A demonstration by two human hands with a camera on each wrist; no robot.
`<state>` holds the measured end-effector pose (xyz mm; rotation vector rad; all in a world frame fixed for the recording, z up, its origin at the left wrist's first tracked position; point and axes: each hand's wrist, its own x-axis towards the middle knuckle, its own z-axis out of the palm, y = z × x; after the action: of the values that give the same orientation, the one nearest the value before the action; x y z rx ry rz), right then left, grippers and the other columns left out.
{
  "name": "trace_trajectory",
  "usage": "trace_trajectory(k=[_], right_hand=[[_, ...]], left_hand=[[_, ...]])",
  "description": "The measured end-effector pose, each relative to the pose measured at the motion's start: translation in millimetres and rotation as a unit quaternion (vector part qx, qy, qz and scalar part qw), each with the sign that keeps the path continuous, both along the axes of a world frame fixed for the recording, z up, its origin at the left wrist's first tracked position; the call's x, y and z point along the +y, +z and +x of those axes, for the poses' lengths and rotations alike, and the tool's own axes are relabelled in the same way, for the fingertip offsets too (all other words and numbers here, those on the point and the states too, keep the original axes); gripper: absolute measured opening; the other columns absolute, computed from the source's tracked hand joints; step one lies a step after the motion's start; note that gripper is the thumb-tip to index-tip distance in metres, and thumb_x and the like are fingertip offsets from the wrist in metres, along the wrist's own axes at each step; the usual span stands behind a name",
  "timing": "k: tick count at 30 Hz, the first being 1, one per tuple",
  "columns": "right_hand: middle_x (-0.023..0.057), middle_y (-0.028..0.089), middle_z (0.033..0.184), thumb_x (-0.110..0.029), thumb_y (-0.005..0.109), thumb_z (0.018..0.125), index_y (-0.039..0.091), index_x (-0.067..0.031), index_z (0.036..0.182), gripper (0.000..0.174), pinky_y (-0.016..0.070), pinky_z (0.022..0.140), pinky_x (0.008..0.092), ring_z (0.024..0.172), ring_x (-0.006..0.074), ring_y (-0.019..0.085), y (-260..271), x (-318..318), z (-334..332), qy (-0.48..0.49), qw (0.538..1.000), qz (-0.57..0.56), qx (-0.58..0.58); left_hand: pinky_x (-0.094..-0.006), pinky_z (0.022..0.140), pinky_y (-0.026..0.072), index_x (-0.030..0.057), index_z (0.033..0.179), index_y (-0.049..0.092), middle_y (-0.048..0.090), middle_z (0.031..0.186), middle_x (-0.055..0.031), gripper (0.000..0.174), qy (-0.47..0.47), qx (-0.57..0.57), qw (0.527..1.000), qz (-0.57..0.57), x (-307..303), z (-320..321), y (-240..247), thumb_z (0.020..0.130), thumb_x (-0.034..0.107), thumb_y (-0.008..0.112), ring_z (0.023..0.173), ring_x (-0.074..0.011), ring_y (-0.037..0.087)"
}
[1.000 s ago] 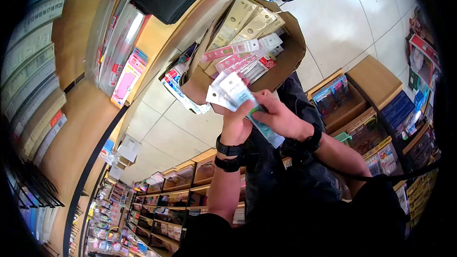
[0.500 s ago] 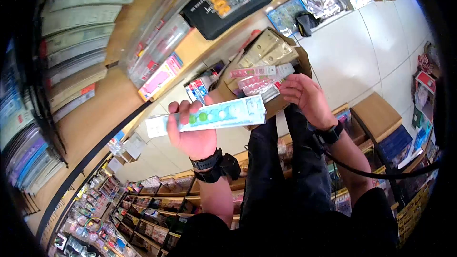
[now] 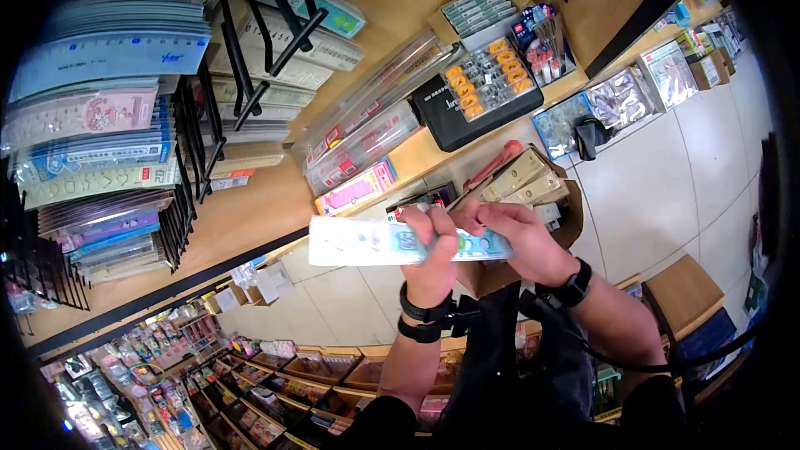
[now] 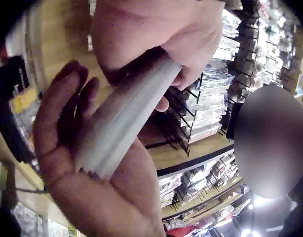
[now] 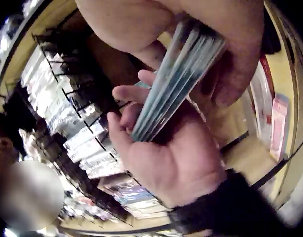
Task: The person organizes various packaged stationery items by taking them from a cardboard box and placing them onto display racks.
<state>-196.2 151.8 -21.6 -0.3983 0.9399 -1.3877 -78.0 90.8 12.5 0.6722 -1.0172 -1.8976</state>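
Observation:
A stack of flat blue-and-white packets (image 3: 354, 242) lies across both hands in the head view. The left hand (image 3: 432, 254) grips it near the middle, fingers curled over the top. At its right end, the right hand (image 3: 533, 246) holds it with fingers and thumb. Seen from the left wrist, the left hand (image 4: 146, 34) is above the stack (image 4: 129, 116) and the right hand's palm (image 4: 97, 182) below. The right wrist view shows several packet edges (image 5: 176, 84) between the right hand (image 5: 215, 34) and the left palm (image 5: 166, 163).
Behind the right hand stands an open cardboard box (image 3: 571, 208) with beige packets (image 3: 521, 179). A shelf edge (image 3: 275, 250) carries a black case (image 3: 442, 121) and a pink package (image 3: 354, 192). Black hooks (image 3: 250, 92) with hanging packets fill the upper left. Low shelving (image 3: 317, 371) runs along the bottom.
The head view has shifted toward the hooks. The right hand, apart from the packets half a second ago, is back on their right end. The left hand still grips the stack, now turned over.

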Motion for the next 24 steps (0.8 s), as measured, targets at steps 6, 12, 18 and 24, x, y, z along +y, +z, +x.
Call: trace_trajectory(k=[6,12,18,24], right_hand=[[0.0025,0.06,0.096,-0.015,0.05,0.093,0.057,0.0004,0.111,0.025,0.0431,0.081,0.0256,0.09,0.0089,0.054,11.5,-14.1,-54.4,0.228,0.971,-0.074,0.006],[0.0045,0.058,0.092,-0.009,0.054,0.089,0.057,0.0,0.107,0.02,0.0437,0.08,0.0276,0.089,0.0104,0.053,19.2,-26.0,-48.2,0.256,0.944,-0.146,0.148],[0.0093,0.058,0.086,-0.003,0.052,0.087,0.055,0.0032,0.108,0.022,0.0458,0.071,0.0259,0.078,0.0101,0.053,31.1,-34.4,-24.5,0.119,0.974,-0.062,0.182],[0.0121,0.062,0.086,-0.005,0.053,0.087,0.055,0.0037,0.109,0.024,0.0464,0.068,0.0277,0.076,0.0136,0.056,55.2,-55.4,-24.1,0.101,0.954,-0.067,0.275]], left_hand=[[-0.0488,0.11,0.0167,0.0158,0.077,0.037,0.06,0.07,-0.0041,0.032,-0.209,0.094,0.973,0.016,-50.5,1.6,-1.6,0.08,0.02,0.068,0.115,-0.0357,0.049],[-0.0504,0.107,0.0239,0.0143,0.077,0.037,0.063,0.097,-0.0177,0.032,-0.318,0.073,0.945,0.027,-59.4,-8.0,-6.7,0.076,0.012,0.069,0.13,-0.0387,0.031],[-0.0364,0.095,0.0418,-0.0033,0.124,0.041,0.049,0.125,-0.0203,0.046,0.015,-0.094,0.995,-0.022,-69.5,-14.8,26.5,0.087,0.021,0.056,0.113,-0.0271,0.052],[-0.0202,0.076,0.0431,-0.0045,0.111,0.053,0.063,0.096,-0.0064,0.028,0.196,-0.135,0.966,-0.105,-86.6,-23.3,72.0,0.089,0.011,0.057,0.084,-0.008,0.057]])
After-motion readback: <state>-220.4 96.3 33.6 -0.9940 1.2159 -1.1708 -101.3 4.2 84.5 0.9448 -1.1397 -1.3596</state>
